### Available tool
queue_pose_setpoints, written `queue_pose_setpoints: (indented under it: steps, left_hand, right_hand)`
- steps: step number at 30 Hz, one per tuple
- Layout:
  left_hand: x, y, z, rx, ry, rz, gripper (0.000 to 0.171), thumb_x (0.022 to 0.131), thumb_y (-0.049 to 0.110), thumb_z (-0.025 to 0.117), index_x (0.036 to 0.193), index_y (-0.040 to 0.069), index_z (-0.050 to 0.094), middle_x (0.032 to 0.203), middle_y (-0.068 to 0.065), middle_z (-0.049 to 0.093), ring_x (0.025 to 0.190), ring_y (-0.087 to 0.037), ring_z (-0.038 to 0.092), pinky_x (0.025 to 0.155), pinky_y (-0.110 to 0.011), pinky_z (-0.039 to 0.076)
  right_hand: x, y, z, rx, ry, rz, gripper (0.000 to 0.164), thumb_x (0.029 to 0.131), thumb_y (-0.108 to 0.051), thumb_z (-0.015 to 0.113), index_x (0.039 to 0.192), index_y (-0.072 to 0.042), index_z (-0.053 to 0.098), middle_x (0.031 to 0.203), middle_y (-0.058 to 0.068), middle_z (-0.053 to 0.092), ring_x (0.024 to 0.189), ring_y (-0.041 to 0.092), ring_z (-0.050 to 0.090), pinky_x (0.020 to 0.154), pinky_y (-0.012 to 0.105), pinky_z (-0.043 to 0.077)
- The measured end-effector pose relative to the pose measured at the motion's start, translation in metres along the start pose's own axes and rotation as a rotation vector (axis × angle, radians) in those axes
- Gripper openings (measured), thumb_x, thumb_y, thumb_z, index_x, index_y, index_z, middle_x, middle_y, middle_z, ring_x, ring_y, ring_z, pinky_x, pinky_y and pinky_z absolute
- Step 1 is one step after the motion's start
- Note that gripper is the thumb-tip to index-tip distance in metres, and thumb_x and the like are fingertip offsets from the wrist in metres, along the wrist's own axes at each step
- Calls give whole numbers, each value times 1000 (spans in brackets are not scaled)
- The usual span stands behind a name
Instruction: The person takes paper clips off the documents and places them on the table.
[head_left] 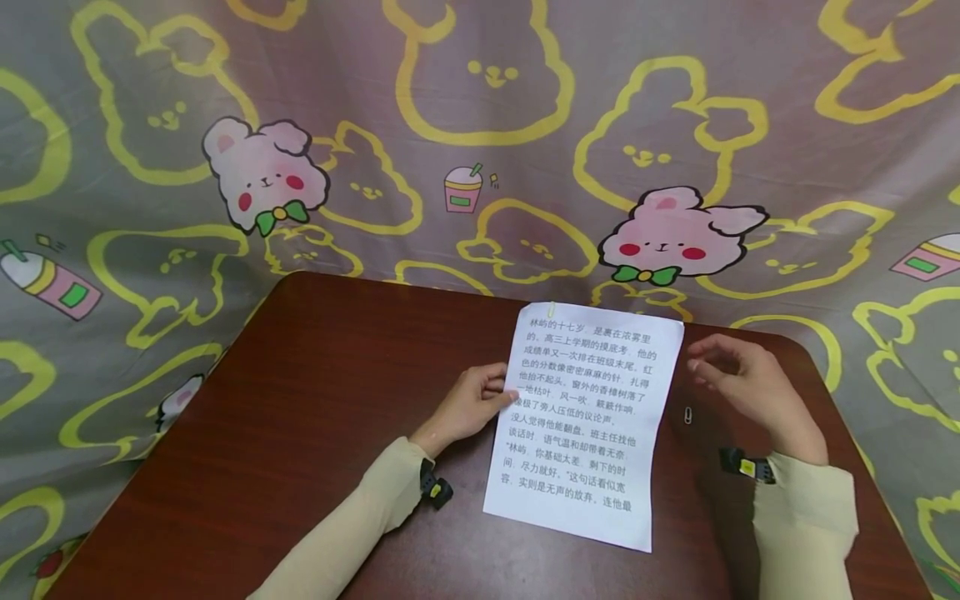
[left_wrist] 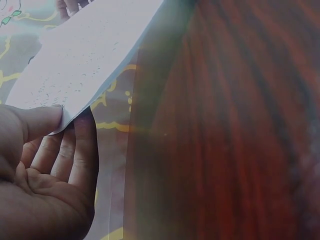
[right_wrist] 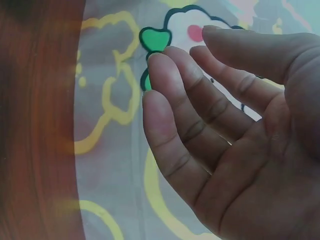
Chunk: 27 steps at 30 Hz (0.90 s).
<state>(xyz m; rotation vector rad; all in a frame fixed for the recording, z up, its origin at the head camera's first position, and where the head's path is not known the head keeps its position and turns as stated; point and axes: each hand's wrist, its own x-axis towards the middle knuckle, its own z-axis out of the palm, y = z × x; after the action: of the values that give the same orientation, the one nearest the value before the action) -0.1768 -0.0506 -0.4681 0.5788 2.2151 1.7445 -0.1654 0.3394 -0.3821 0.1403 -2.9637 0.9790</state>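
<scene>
A printed sheet of paper (head_left: 581, 425) is held up over the table, its left edge pinched between the thumb and fingers of my left hand (head_left: 471, 404). In the left wrist view the thumb lies on the printed face of the paper (left_wrist: 85, 55), and the fingers are behind it. A pale yellow paper clip (head_left: 551, 310) sits on the sheet's top edge near the left corner. My right hand (head_left: 738, 379) hovers beside the right edge with loosely bent fingers; the right wrist view shows nothing in its palm. Below it, a silver paper clip (head_left: 687, 416) lies on the table.
The dark red-brown wooden table (head_left: 300, 417) reaches back to a grey curtain (head_left: 360, 75) printed with yellow outlines and pink rabbit faces. Each wrist carries a black strap with a small camera.
</scene>
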Motion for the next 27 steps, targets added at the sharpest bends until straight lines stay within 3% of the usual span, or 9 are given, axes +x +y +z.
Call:
queue_pose_setpoints:
  steps: [9, 21, 27]
  left_hand:
    - [0, 1, 0, -1, -4, 1, 29, 102, 4, 63, 131, 5, 67, 113, -19, 78, 93, -24, 79, 78, -25, 61]
    - [-1, 2, 1, 3, -3, -4, 28, 102, 3, 64, 130, 5, 68, 112, -19, 79, 93, -23, 79, 77, -26, 62]
    - [0, 1, 1, -2, -8, 5, 29, 103, 4, 63, 132, 6, 67, 113, -18, 79, 92, -21, 79, 77, -25, 61]
  right_hand:
    - [-6, -15, -5, -14, 112, -36, 25, 100, -20, 71, 119, -4, 70, 105, 20, 76, 76, -2, 63, 63, 21, 51]
    - [-12, -31, -6, 18, 204, -102, 24, 99, -19, 73, 118, -5, 72, 106, 22, 76, 77, -16, 56, 64, 12, 48]
    - [-12, -42, -4, 18, 245, -135, 22, 98, -15, 73, 117, -5, 73, 107, 20, 77, 78, -16, 55, 67, 7, 47]
